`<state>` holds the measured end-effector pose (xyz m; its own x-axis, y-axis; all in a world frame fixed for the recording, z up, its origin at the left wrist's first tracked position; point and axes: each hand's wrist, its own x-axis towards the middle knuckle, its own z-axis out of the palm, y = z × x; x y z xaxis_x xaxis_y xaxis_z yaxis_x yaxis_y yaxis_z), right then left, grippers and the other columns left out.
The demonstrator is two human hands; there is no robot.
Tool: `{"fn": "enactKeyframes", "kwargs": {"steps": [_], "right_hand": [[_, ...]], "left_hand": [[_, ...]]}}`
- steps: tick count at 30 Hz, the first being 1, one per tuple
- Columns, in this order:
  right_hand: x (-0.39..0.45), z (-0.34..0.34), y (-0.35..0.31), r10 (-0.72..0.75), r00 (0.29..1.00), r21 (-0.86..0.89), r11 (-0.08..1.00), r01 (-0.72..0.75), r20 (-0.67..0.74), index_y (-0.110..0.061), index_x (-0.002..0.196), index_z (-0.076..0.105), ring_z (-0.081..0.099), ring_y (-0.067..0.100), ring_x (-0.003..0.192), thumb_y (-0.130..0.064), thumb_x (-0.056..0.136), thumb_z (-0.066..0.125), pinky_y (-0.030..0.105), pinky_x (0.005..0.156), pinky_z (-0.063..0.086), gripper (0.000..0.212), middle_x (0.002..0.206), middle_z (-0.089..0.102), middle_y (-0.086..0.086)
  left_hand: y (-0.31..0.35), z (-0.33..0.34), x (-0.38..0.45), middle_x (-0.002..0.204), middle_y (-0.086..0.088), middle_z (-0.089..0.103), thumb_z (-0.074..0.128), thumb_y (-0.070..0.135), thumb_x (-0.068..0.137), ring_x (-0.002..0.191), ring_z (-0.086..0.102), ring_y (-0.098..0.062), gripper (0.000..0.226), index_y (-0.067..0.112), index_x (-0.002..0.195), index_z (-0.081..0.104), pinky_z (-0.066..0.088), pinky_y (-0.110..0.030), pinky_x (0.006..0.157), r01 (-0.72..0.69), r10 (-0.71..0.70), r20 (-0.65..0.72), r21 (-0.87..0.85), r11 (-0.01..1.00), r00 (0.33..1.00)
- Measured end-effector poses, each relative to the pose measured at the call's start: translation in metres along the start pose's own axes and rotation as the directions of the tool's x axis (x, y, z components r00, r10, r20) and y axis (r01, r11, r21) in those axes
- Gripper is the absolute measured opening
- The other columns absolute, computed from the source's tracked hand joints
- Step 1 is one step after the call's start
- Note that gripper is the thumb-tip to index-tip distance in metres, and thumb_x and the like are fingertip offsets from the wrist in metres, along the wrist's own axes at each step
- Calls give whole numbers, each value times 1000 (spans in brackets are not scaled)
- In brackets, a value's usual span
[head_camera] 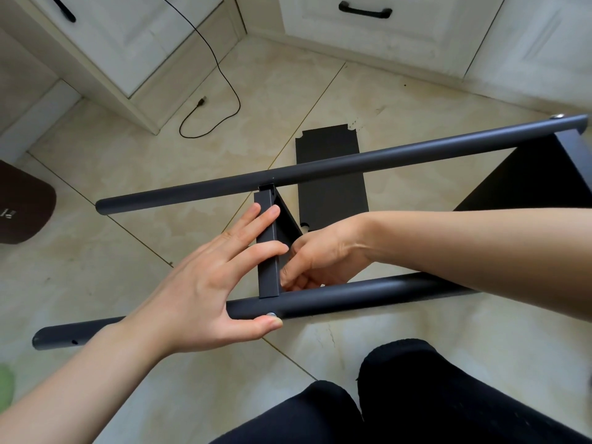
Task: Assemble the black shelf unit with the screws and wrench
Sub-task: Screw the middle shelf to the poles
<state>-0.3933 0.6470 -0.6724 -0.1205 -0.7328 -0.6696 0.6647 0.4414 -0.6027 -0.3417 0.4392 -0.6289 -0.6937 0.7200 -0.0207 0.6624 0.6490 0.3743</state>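
Note:
Two dark round poles run across the view: a far pole [352,161] and a near pole [336,299]. A black shelf panel [267,248] stands on edge between them. My left hand [205,283] lays straight fingers against the panel's edge, and its thumb presses a silver screw head [271,314] on the near pole. My right hand [317,254] reaches behind the panel with its fingers curled at the joint; whatever they hold is hidden. Another shelf [528,174] is fixed at the right end. A silver screw [559,116] sits in the far pole's end.
A loose black shelf panel [330,155] lies flat on the tiled floor beyond the poles. A black cable [221,75] trails from the white cabinets [134,43]. A brown mat [22,206] lies at the left. My knees in black trousers [400,395] are at the bottom.

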Motion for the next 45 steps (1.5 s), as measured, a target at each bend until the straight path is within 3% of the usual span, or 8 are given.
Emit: {"fn": "enactKeyframes", "kwargs": {"steps": [8, 16, 22, 25, 28, 35, 41, 45], "right_hand": [[-28, -3, -1, -117, 989, -28, 992, 120, 88, -7, 97, 63, 61, 11, 79, -9, 101, 47, 18, 70, 53, 17, 90, 61, 5], [-77, 10, 1, -170, 984, -232, 961, 152, -58, -1, 128, 61, 69, 17, 92, -12, 101, 49, 29, 81, 55, 31, 106, 71, 10], [-95, 24, 3, -246, 905, -497, 866, 45, -346, -17, 112, 72, 68, 16, 98, -17, 98, 57, 31, 92, 54, 20, 109, 74, 6], [-103, 23, -6, -360, 815, -583, 812, 34, -454, -17, 103, 70, 70, 9, 85, -11, 99, 53, 27, 83, 57, 19, 95, 76, 0], [-111, 17, -23, -478, 703, -661, 750, 16, -526, -19, 100, 67, 67, 7, 78, -8, 98, 51, 20, 72, 54, 20, 88, 76, -1], [-99, -6, -48, -691, 431, -812, 529, -246, -580, -13, 111, 70, 59, 24, 97, -13, 96, 50, 27, 80, 44, 25, 102, 68, 5], [-80, -30, -48, -636, 500, -804, 387, -451, -587, -14, 144, 45, 45, 37, 124, -28, 101, 46, 45, 102, 42, 45, 135, 50, 14], [-75, -40, -52, -540, 587, -797, 396, -456, -603, -17, 130, 54, 56, 35, 107, -31, 103, 41, 44, 92, 48, 33, 111, 62, 10]], "left_hand": [[-1, -1, 1, 167, 17, 12, 67, 68, 76, 155, 8, -9, 74, 38, 139, 43, 34, -34, 108, 40, -39, 11, -81, 996, 999], [23, -17, -5, 158, 43, -4, 66, 70, 71, 147, 1, 15, 82, 62, 143, 27, 20, -19, 115, 287, -261, 156, -178, 941, 953], [54, -20, -23, 144, 29, 48, 78, 24, 86, 132, 44, 9, 45, 41, 124, 62, 39, -20, 111, 421, -446, -13, -301, 855, 895], [64, -23, -37, 99, 22, 74, 78, 19, 86, 98, 67, 5, 21, 39, 92, 74, 50, -10, 85, 470, -584, -92, -499, 728, 807], [72, -21, -49, 87, 6, 78, 75, 19, 88, 85, 74, -9, 11, 28, 83, 78, 56, -19, 76, 481, -733, -58, -719, 502, 678], [77, -1, -56, 100, -19, 77, 63, 24, 97, 93, 76, -30, 29, -2, 110, 66, 63, -35, 75, 435, -743, 523, -833, -342, 417], [79, 17, -36, 119, -24, 70, 63, 20, 97, 109, 69, -33, 30, 0, 118, 65, 54, -39, 81, 54, -736, 554, -811, -582, 388], [78, 20, -26, 120, -22, 69, 61, 12, 97, 106, 70, -27, 12, 3, 105, 64, 53, -37, 85, -107, -778, 493, -815, -570, 390]]}}
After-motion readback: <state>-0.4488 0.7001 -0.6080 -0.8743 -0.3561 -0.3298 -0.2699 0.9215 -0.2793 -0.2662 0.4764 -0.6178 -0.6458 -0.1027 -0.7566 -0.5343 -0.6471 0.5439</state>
